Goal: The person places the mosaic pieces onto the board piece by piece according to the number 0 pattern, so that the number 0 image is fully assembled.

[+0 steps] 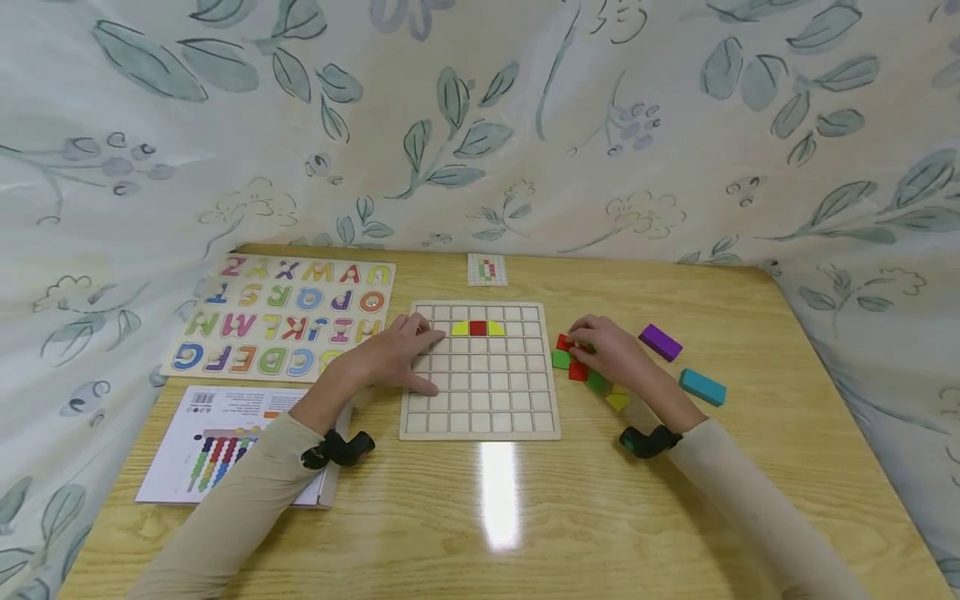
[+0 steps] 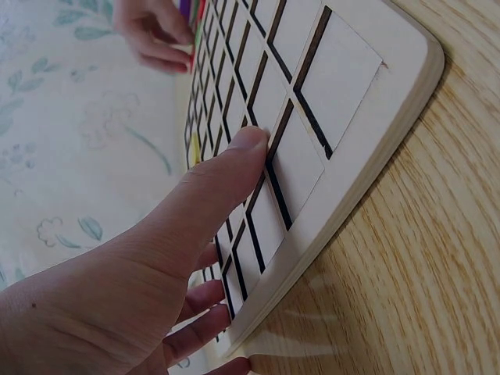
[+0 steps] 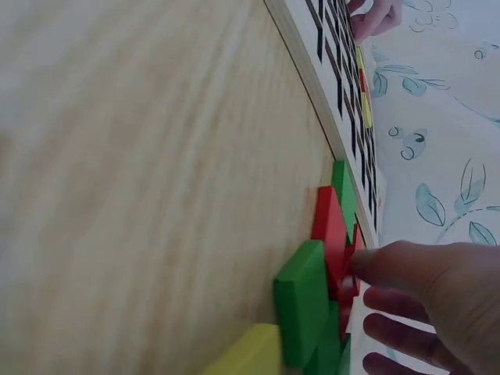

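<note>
Watching right hand (image 1: 606,343) touch red block (image 3: 346,293); pinching or not, cannot tell. Left hand (image 1: 392,350) rests unclenched on left of board (image 1: 500,382). I'd lift straight, sparing green block (image 3: 303,301).

We had a pale wooden board (image 1: 480,400) lying flat, divided into square compartments. In the second row from its far edge we saw a red square (image 1: 478,328) seated between two yellow pieces (image 1: 496,329), their outer upper corners rounded. Just beside the board's right edge, our loose red, green and yellow blocks (image 1: 560,359) lay bunched together.
</note>
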Motion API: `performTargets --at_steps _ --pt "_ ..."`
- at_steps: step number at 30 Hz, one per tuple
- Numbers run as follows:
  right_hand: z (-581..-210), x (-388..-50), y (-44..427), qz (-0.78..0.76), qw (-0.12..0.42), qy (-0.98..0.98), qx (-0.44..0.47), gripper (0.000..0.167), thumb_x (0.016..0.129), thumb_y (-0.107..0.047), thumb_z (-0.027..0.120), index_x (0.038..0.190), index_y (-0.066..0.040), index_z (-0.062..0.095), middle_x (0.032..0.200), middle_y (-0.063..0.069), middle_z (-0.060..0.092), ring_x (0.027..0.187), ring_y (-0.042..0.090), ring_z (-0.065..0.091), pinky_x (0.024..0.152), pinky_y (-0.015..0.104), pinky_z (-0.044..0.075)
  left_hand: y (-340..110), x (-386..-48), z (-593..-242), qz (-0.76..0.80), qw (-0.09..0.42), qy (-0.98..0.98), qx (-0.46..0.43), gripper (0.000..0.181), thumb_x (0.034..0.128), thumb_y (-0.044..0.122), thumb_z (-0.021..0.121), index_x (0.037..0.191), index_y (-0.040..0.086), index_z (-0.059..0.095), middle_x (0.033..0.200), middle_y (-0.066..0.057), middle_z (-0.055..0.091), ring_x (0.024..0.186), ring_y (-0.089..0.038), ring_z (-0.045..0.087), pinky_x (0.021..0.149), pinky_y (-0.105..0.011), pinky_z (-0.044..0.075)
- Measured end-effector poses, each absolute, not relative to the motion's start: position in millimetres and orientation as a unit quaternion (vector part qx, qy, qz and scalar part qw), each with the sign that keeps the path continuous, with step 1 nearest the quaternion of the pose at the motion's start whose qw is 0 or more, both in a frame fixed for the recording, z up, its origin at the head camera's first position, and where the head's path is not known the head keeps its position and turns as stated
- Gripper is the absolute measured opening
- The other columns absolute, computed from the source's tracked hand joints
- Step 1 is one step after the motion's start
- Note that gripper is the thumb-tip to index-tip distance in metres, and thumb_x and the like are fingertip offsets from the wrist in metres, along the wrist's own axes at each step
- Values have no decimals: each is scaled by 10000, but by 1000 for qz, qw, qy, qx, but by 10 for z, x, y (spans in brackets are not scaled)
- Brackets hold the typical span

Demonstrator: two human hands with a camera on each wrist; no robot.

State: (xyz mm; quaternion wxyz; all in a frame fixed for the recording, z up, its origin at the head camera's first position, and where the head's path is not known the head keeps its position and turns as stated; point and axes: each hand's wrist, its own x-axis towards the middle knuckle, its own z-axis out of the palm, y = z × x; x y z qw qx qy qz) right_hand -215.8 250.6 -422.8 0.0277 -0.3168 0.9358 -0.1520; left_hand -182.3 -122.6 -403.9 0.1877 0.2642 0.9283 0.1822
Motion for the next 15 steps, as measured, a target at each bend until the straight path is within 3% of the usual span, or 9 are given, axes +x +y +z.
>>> performTargets --at_steps 9,15 --pt "-4215 -2262 2474 -147 48 937 -314 128 854 -99 726 961 -29 726 1000 131 668 853 253 612 731 380 541 -1215 -1815 -4036 177 185 930 264 889 781 482 770 1480 87 389 1356 -143 396 1197 -291 374 990 -466 430" --pt "-4172 -2298 2428 -188 65 934 -296 194 867 -115 702 1043 -33 698 1061 140 652 909 259 620 794 416 535 -1209 -1811 -4020 179 190 929 263 889 782 477 770 1482 88 384 1361 -146 391 1204 -296 371 994 -470 427"
